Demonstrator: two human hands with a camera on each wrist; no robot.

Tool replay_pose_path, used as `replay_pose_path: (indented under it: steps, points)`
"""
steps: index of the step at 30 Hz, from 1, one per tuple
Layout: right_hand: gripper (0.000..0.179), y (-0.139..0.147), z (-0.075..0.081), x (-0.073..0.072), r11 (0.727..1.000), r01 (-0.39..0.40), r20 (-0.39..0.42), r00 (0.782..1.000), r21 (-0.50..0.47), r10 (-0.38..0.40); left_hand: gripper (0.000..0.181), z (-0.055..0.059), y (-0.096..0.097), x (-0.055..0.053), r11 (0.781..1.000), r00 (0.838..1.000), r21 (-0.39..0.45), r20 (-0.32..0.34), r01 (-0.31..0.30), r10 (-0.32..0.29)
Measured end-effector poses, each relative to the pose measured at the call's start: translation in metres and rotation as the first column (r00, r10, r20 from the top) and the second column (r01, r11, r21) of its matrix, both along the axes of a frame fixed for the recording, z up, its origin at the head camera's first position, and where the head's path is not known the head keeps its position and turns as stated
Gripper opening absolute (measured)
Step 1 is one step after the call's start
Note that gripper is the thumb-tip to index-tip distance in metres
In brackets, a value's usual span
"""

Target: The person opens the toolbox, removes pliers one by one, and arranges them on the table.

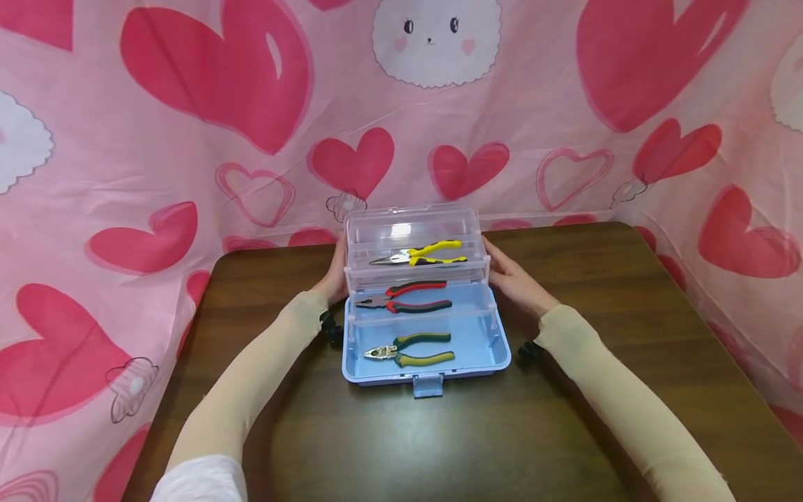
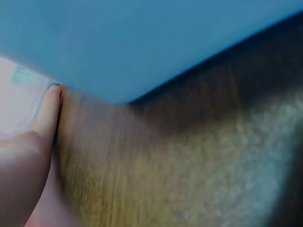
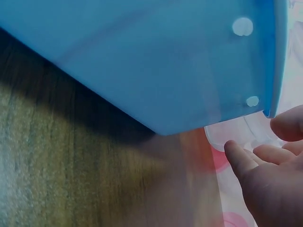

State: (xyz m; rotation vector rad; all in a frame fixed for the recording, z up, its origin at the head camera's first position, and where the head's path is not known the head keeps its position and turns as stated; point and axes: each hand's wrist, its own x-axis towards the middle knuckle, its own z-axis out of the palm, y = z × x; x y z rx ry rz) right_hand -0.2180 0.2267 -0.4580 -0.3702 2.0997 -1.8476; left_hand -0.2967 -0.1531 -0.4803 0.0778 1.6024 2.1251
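Note:
A light-blue toolbox [image 1: 498, 352] stands with its clear lid [image 1: 370, 224] raised and its clear trays tiered behind the base. Long-nose pliers with yellow handles [image 1: 433, 252] lie in the upper tray. Red-and-black-handled pliers [image 1: 417, 298] rest in the lower tray, and green-and-yellow-handled pliers [image 1: 414, 351] in the blue base. My left hand [image 1: 335, 272] is at the lid's left side, partly hidden behind it; one finger [image 2: 47, 111] extends straight along the box's back corner. On the other side, my right hand [image 1: 514, 279] has its fingers spread loosely beside the lid and trays.
The box stands on a dark wooden table [image 1: 389, 446], its latch [image 1: 428, 385] hanging down at the front. A pink cloth with hearts [image 1: 263, 84] hangs behind the table and along both sides. Black wrist cameras [image 1: 530, 350] sit close beside the box.

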Motion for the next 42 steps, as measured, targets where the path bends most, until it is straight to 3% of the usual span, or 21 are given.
replay_pose_path:
  steps: [3,9,13,23,32,35,39,42]
  points:
    - [0.07,0.001,-0.001,0.001,1.0,-0.003,-0.009,1.0,0.001,0.003,0.079,-0.001,0.0,0.0,1.0,1.0,-0.017,-0.005,-0.014,0.014]
    - [0.07,0.001,-0.002,0.0,1.0,0.002,-0.038,0.999,0.004,-0.002,0.081,-0.002,-0.002,0.001,0.998,1.0,0.056,0.015,-0.016,0.015]
    - [0.07,0.0,-0.001,0.001,1.0,0.017,0.006,1.0,-0.025,-0.017,0.08,-0.001,-0.004,0.003,0.995,0.999,0.101,0.05,-0.023,0.018]
    - [0.074,-0.001,0.002,0.004,0.998,0.061,0.011,0.998,0.036,-0.061,0.089,0.01,-0.007,-0.002,0.991,0.995,0.09,-0.017,0.097,-0.096]
    - [0.076,0.002,0.0,0.008,0.994,0.069,-0.002,0.998,0.086,-0.069,0.095,0.005,-0.008,-0.008,0.984,0.989,0.105,0.0,0.145,-0.146]
    - [0.075,0.004,-0.002,0.009,0.994,0.067,-0.015,0.998,0.086,-0.066,0.093,0.003,-0.005,-0.006,0.988,0.992,0.099,0.014,0.12,-0.122]
    - [0.072,0.005,-0.005,0.007,0.996,0.052,-0.065,0.997,0.071,-0.048,0.088,0.0,0.003,-0.003,0.986,0.996,0.161,0.072,0.037,-0.049]
    - [0.071,0.005,-0.007,0.007,0.996,0.048,-0.079,0.996,0.078,-0.042,0.088,-0.003,0.006,-0.002,0.976,0.995,0.219,0.097,0.008,-0.03]
